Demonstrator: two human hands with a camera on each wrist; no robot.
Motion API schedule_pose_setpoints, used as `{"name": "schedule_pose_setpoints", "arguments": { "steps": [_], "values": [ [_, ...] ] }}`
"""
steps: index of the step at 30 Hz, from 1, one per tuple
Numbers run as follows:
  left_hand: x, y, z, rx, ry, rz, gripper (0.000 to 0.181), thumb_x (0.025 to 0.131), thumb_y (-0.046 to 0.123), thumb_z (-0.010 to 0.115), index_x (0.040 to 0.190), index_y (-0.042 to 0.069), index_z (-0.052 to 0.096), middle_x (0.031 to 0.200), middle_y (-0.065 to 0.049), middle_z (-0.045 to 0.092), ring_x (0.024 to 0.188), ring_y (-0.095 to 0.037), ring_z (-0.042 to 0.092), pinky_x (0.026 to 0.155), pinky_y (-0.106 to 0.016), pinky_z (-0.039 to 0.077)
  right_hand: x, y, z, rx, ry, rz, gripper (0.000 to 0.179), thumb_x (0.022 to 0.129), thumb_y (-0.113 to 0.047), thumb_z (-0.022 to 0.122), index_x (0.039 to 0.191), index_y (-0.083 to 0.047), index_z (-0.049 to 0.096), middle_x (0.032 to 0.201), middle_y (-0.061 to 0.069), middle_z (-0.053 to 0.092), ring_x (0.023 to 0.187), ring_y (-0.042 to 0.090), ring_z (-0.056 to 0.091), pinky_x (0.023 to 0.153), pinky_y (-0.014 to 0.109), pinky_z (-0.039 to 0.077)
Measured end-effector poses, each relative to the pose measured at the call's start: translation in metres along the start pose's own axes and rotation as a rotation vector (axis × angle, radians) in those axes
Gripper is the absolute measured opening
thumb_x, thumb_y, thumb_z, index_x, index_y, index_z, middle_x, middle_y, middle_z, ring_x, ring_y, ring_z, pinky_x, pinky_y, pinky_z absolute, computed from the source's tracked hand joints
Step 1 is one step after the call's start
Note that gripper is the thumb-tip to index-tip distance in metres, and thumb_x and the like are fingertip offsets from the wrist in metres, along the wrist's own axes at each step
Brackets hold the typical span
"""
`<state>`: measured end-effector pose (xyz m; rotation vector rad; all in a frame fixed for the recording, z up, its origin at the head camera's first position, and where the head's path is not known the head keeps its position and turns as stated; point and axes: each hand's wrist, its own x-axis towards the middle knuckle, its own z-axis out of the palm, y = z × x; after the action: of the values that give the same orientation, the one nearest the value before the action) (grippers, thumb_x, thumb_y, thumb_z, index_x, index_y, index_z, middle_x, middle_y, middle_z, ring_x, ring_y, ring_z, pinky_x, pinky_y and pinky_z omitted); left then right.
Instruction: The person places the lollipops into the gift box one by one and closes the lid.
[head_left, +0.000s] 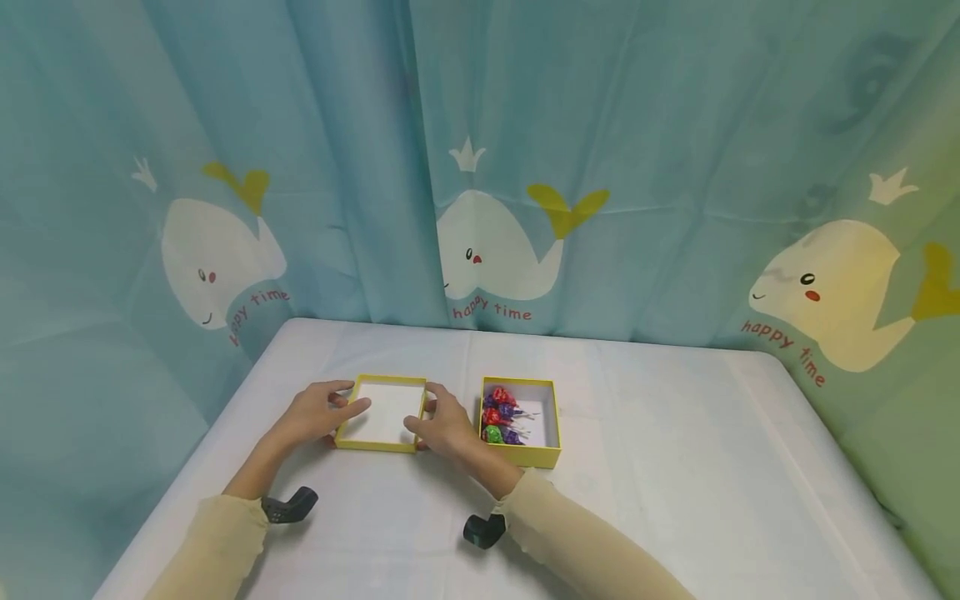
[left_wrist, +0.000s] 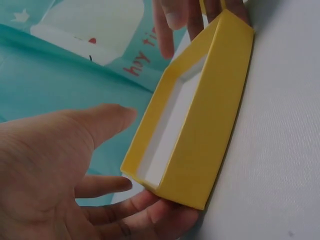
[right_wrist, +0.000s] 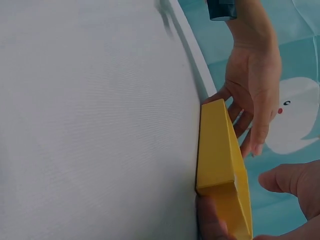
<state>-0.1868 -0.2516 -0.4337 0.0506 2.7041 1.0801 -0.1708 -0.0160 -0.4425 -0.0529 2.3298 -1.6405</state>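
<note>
A shallow yellow box lid (head_left: pixel 375 446), white inside, lies open side up on the table's left half. My left hand (head_left: pixel 311 412) is at its left side, the fingers touching the outer wall and the thumb held over the rim. At the opposite side, my right hand (head_left: pixel 446 427) has its fingers along the wall, its thumb raised above the white inside. The left wrist view shows left fingertips against the lid's (left_wrist: pixel 210 115) lower corner, thumb apart from it. Some right fingers are partly hidden by the lid (right_wrist: pixel 215 145) in the right wrist view.
Right of my right hand stands a deeper yellow box (head_left: pixel 525 456), with several wrapped lollipops (head_left: pixel 497 417) gathered on its left side. A white cloth covers the table (head_left: pixel 675 467). Blue curtains (head_left: pixel 360 208) with whale prints hang behind and beside it.
</note>
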Motion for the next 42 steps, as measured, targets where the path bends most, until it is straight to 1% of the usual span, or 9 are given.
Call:
{"name": "schedule_pose_setpoints", "arguments": {
  "steps": [4,8,12,17,21,27,32,37,42],
  "values": [
    [-0.001,0.004,0.001,-0.007,0.011,-0.001,0.077,0.097,0.043,0.07,0.147,-0.01,0.045,0.124,-0.034,0.059,0.064,-0.017,0.064,0.056,-0.034,0.058,0.0,0.0,-0.002,-0.018,0.008,-0.001,0.071,0.092,-0.015,0.076,0.154,-0.005,0.042,0.135,0.018,0.057,0.07,0.017,0.066,0.066,0.029,0.06],
    [-0.003,0.011,0.001,-0.044,0.045,0.017,0.075,0.097,0.04,0.071,0.149,-0.007,0.043,0.125,-0.034,0.059,0.072,-0.022,0.067,0.058,-0.036,0.059,-0.001,-0.003,-0.003,-0.071,0.054,-0.039,0.068,0.092,-0.017,0.076,0.151,-0.004,0.046,0.136,0.014,0.057,0.093,0.02,0.063,0.079,0.033,0.058],
    [-0.006,0.019,-0.001,-0.022,0.128,0.104,0.072,0.098,0.038,0.071,0.149,-0.005,0.043,0.125,-0.033,0.06,0.091,-0.035,0.07,0.069,-0.041,0.06,-0.004,-0.009,-0.008,-0.082,0.101,-0.106,0.067,0.092,-0.017,0.074,0.151,-0.004,0.046,0.137,0.015,0.058,0.111,0.026,0.06,0.091,0.04,0.055],
    [-0.012,0.029,-0.002,-0.029,0.221,0.218,0.068,0.098,0.032,0.07,0.151,-0.001,0.043,0.124,-0.029,0.062,0.099,-0.038,0.069,0.077,-0.046,0.06,-0.006,-0.02,-0.017,0.002,0.117,-0.116,0.067,0.092,-0.017,0.072,0.152,-0.008,0.044,0.136,0.017,0.057,0.11,0.028,0.064,0.087,0.041,0.057],
    [-0.016,0.037,0.0,-0.045,0.262,0.27,0.068,0.099,0.03,0.07,0.154,0.001,0.041,0.124,-0.028,0.064,0.103,-0.039,0.069,0.085,-0.052,0.058,-0.007,-0.027,-0.026,0.076,0.133,-0.116,0.063,0.094,-0.016,0.07,0.151,-0.012,0.044,0.14,0.017,0.055,0.11,0.03,0.064,0.089,0.044,0.057],
    [-0.017,0.048,0.005,-0.133,0.273,0.257,0.069,0.1,0.028,0.07,0.156,0.004,0.037,0.127,-0.029,0.062,0.114,-0.043,0.066,0.095,-0.052,0.056,-0.008,-0.032,-0.037,0.115,0.162,-0.132,0.055,0.097,-0.016,0.067,0.148,-0.016,0.045,0.144,0.016,0.053,0.107,0.032,0.064,0.094,0.046,0.056],
    [-0.016,0.054,0.011,-0.241,0.256,0.236,0.066,0.102,0.032,0.066,0.155,0.009,0.035,0.135,-0.029,0.055,0.12,-0.045,0.063,0.097,-0.053,0.055,-0.007,-0.033,-0.045,0.162,0.192,-0.102,0.046,0.101,-0.03,0.065,0.142,-0.018,0.048,0.137,0.016,0.055,0.11,0.031,0.063,0.093,0.044,0.056],
    [-0.013,0.059,0.018,-0.313,0.27,0.222,0.057,0.102,0.039,0.064,0.147,0.013,0.041,0.136,-0.025,0.055,0.122,-0.044,0.061,0.096,-0.054,0.056,-0.006,-0.031,-0.05,0.197,0.212,-0.085,0.048,0.102,-0.045,0.061,0.142,-0.022,0.048,0.132,0.012,0.056,0.107,0.027,0.062,0.091,0.041,0.056],
    [-0.011,0.066,0.021,-0.356,0.296,0.19,0.051,0.103,0.045,0.061,0.14,0.013,0.044,0.13,-0.022,0.058,0.117,-0.041,0.065,0.089,-0.047,0.059,-0.008,-0.03,-0.054,0.189,0.226,-0.111,0.05,0.104,-0.049,0.056,0.148,-0.028,0.049,0.137,0.01,0.054,0.114,0.027,0.058,0.096,0.044,0.054]
  ]
}}
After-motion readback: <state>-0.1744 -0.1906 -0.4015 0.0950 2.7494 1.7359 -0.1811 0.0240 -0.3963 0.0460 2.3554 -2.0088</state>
